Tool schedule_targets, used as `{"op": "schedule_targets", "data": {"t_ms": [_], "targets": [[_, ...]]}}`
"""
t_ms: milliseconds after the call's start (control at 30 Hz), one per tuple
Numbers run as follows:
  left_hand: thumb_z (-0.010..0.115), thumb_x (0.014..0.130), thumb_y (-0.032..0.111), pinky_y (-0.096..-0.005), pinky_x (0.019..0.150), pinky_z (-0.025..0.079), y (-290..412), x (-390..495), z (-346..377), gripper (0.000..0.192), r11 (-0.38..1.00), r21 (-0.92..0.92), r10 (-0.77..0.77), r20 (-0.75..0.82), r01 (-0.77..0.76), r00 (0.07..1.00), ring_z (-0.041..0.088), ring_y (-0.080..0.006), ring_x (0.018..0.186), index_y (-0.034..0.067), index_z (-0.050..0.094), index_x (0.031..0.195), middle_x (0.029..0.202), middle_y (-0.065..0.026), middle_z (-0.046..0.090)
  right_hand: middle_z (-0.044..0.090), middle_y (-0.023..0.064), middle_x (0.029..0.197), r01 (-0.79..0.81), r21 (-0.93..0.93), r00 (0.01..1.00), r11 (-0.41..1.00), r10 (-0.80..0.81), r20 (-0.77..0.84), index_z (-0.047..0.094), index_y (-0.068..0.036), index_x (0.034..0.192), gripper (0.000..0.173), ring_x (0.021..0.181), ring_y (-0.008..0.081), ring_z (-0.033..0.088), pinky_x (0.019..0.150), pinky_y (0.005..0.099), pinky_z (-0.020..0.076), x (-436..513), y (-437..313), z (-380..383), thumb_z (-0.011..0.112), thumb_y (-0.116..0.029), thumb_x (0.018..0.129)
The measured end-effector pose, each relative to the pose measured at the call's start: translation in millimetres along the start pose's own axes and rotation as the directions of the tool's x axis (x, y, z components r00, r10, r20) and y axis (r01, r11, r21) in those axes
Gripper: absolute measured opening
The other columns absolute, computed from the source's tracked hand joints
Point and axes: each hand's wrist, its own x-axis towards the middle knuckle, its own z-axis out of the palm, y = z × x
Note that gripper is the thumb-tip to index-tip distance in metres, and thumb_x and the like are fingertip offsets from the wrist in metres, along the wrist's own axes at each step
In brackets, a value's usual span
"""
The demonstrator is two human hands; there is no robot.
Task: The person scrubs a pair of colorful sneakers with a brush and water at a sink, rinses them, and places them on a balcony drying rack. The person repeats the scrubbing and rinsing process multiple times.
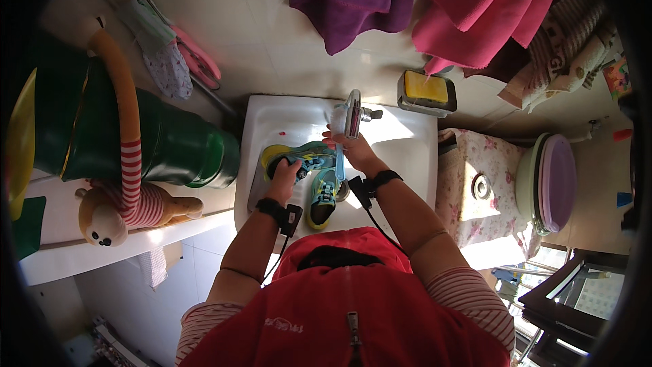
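My left hand (286,179) grips a blue-and-yellow sneaker (316,152) at its opening, the thumb lying along the upper. That shoe lies on its side across the washbasin (257,117). Beneath the chrome faucet (352,117), my right hand (359,152) holds a brush with a light blue handle (340,165); its pale bristle head points up beside the spout. Part of its grip is hidden. A second, matching sneaker (324,196) rests in the basin between my hands, toe toward the faucet, next to the metal drain (343,191).
A yellow soap bar (428,87) sits in a wall-mounted dish right of the faucet. Purple (351,0) and pink towels (489,5) hang above. Left stands a dark green cylindrical container (168,132) with a plush monkey (147,206). A flowered cloth cover (479,163) is at right.
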Motion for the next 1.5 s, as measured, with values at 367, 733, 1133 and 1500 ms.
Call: {"op": "schedule_targets", "data": {"t_ms": [367, 733, 1133, 1500], "targets": [[0.066, 0.085, 0.022, -0.0272, 0.075, 0.044, 21, -25, 44, 0.029, 0.979, 0.188, 0.067, 0.071, -0.079, 0.995, 0.055, -0.009, 0.083, 0.001, 0.061, 0.103, 0.094, -0.0008, 0.061, 0.061, 0.0147, 0.092, -0.145, -0.954, 0.963, 0.262, -0.185, -0.197, 0.04, -0.022, 0.142, 0.057, 0.087, 0.0319, 0.063, 0.075, 0.0423, 0.0491, -80, -7, -20, 0.052, -0.048, 0.092], [0.071, 0.079, 0.018, -0.0283, 0.072, 0.047, 45, -22, 64, 0.029, 0.988, 0.126, -0.097, 0.1, 0.084, 0.99, 0.06, -0.0122, 0.081, 0.003, 0.062, 0.103, 0.091, -0.0019, 0.064, 0.061, 0.0093, 0.096, -0.218, -0.952, 0.934, 0.212, -0.237, -0.267, 0.054, -0.029, 0.131, 0.049, 0.091, 0.0268, 0.063, 0.078, 0.0383, 0.0493, -60, -4, 27, 0.065, -0.038, 0.084], [0.069, 0.08, 0.017, -0.0283, 0.077, 0.047, 12, -30, 46, 0.029, 0.984, 0.181, 0.018, -0.047, -0.009, 0.999, 0.061, -0.0132, 0.085, 0.0, 0.063, 0.103, 0.096, -0.0046, 0.065, 0.062, 0.0118, 0.101, -0.452, -0.877, 0.867, 0.166, -0.148, -0.475, 0.055, -0.029, 0.131, 0.053, 0.096, 0.029, 0.062, 0.082, 0.0389, 0.0503, -98, 11, -35, 0.069, -0.038, 0.081], [0.072, 0.078, 0.015, -0.0287, 0.076, 0.047, 26, -31, 69, 0.024, 0.997, -0.077, -0.028, -0.004, 0.028, 1.0, 0.061, -0.0141, 0.083, 0.004, 0.064, 0.098, 0.092, -0.0031, 0.065, 0.059, 0.0123, 0.091, -0.16, -0.95, 0.938, 0.268, -0.258, -0.23, 0.055, -0.03, 0.128, 0.041, 0.086, 0.0305, 0.062, 0.075, 0.0408, 0.0488, -65, 18, 14, 0.058, -0.039, 0.088]]}}
